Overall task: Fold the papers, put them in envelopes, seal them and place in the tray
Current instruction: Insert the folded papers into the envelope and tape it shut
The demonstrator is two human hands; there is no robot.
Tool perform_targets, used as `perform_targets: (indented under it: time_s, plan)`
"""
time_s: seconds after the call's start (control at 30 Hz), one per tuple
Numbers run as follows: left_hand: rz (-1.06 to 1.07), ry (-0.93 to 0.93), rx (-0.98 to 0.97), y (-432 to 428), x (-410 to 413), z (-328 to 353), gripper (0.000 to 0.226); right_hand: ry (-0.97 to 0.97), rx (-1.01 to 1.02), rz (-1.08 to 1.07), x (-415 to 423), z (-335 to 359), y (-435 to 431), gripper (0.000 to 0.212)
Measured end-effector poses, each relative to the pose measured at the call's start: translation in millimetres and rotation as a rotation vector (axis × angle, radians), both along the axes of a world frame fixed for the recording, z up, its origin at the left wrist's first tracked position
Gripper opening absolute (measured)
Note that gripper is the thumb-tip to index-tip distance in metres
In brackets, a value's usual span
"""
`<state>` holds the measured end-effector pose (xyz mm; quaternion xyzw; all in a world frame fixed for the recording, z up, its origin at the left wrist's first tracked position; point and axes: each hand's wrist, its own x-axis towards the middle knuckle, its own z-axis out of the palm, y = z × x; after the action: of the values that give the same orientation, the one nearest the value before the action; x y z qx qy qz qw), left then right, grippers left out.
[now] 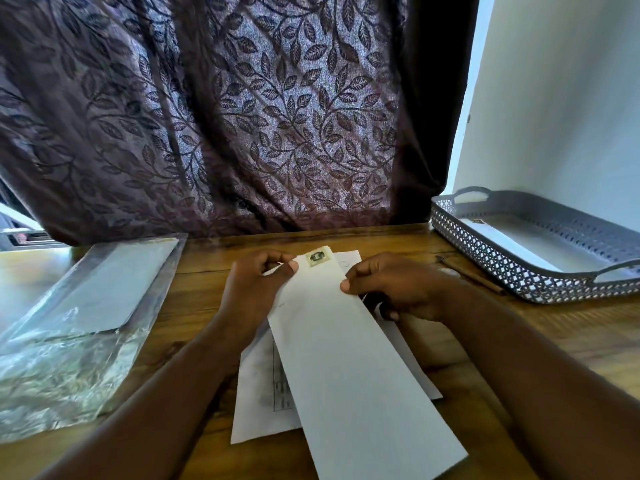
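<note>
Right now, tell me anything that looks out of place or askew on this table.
Nothing is damaged or spilled. The loose papers under the held envelope lie fanned askew, and the plastic pack at left is crumpled at its near end.

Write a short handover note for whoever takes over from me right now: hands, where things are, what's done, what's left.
Left hand pinches the far corner of the held envelope; right hand pinches its right edge.
It is stamped and sits over loose papers on the table.
Tray at right holds at least one white envelope. Plastic pack lies at left.
Done: at least one envelope trayed.
Left: cannot tell if the held one is filled or sealed; finish it, tray it, then the loose papers.
</note>
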<state>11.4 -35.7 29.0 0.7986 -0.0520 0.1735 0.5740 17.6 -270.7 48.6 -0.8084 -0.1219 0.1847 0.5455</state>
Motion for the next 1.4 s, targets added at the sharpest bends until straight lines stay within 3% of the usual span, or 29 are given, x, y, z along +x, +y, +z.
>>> perform_targets:
  time_s: [0.13, 0.2, 0.27, 0.57, 0.7, 0.93, 1.03, 1.2, 1.4]
  plan:
    - [-0.035, 0.134, -0.34, -3, -4, 7, 0.01, -0.001, 0.118, -0.089, 1, -1, 0, 0.013]
    - [-0.148, 0.258, -0.578, -7, -10, 10, 0.018, -0.024, 0.179, -0.2, 3, 0, -2, 0.015]
    - [-0.267, 0.356, -0.655, -12, -15, 10, 0.026, -0.041, 0.251, -0.307, 7, -2, -5, 0.019]
    - [-0.596, 0.586, -0.512, -26, -27, -2, 0.034, -0.135, 0.398, -0.559, 14, -6, -12, 0.022]
    - [-0.47, 0.478, -0.542, -25, -22, -1, 0.028, -0.101, 0.449, -0.474, 3, -7, -10, 0.025]
    - [-0.213, 0.33, -0.563, -28, -22, 2, 0.021, 0.009, 0.239, -0.246, -32, -10, -16, 0.018]
    - [-0.227, 0.331, -0.573, -30, -24, 2, 0.022, -0.009, 0.268, -0.31, -45, -9, -15, 0.011]
    - [-0.313, 0.355, -0.619, -30, -25, 4, 0.023, -0.032, 0.271, -0.487, -59, -6, -11, 0.018]
    - [-0.301, 0.339, -0.577, -34, -31, 7, 0.022, 0.025, 0.308, -0.433, -80, -4, -25, 0.016]
